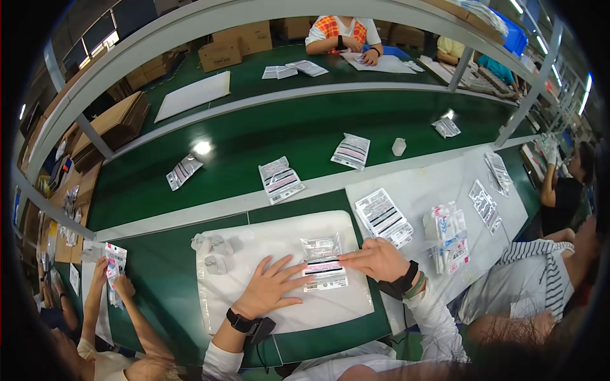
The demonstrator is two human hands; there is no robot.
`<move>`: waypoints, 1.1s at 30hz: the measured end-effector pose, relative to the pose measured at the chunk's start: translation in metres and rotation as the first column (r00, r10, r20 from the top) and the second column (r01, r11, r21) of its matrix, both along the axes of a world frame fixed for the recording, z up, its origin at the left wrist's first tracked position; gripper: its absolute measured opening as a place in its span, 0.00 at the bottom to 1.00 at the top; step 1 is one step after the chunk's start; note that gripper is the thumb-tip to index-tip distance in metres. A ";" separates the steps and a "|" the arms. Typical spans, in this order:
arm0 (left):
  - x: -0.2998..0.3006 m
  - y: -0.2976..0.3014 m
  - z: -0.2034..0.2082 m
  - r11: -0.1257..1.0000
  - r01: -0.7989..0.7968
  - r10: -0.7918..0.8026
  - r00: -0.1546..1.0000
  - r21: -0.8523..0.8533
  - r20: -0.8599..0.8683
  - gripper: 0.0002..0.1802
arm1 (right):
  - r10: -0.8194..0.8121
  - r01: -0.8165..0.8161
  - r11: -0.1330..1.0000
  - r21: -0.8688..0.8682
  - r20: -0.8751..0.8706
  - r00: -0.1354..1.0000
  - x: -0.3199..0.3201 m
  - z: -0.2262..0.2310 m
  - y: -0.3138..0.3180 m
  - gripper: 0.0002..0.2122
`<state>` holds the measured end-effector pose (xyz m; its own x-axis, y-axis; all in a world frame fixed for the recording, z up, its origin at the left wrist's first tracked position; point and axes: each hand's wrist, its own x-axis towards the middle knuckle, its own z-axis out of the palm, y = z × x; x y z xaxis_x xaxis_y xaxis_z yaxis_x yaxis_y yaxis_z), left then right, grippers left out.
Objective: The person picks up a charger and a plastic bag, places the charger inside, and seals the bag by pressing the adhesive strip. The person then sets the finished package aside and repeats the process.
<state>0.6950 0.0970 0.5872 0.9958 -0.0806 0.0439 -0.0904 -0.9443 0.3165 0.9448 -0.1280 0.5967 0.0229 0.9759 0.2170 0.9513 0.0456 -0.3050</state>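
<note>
A silver foil pouch (326, 277) with a printed label lies flat on the white mat (254, 320) in front of me. My left hand (268, 289) is spread open, palm down, its fingertips touching or close to the pouch's left edge. From the right, my right hand (376, 259) reaches over with its fingers stretched out, resting on the pouch's right part. Neither hand grips anything. Small translucent crumpled plastic pieces (217, 246) sit at the mat's upper left corner.
A green conveyor belt (235, 159) beyond the mat carries several spaced pouches and a small white piece (399, 147). To the right, a white sheet (416, 181) bears printed pouches (384, 217) and a pile of packets (447, 236). Co-workers sit left, right and opposite; a metal frame arches overhead.
</note>
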 end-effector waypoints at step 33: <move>0.006 -0.002 -0.015 0.999 -0.037 0.032 0.991 0.037 0.128 0.24 | -0.129 0.182 0.983 0.031 -0.590 0.797 -0.063 -0.016 0.008 0.05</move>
<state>0.7007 0.0946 0.5724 0.9845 -0.0505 0.1678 -0.0946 -0.9591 0.2669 0.8822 -0.1205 0.5806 0.3204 0.9277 0.1919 0.5909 -0.0373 -0.8059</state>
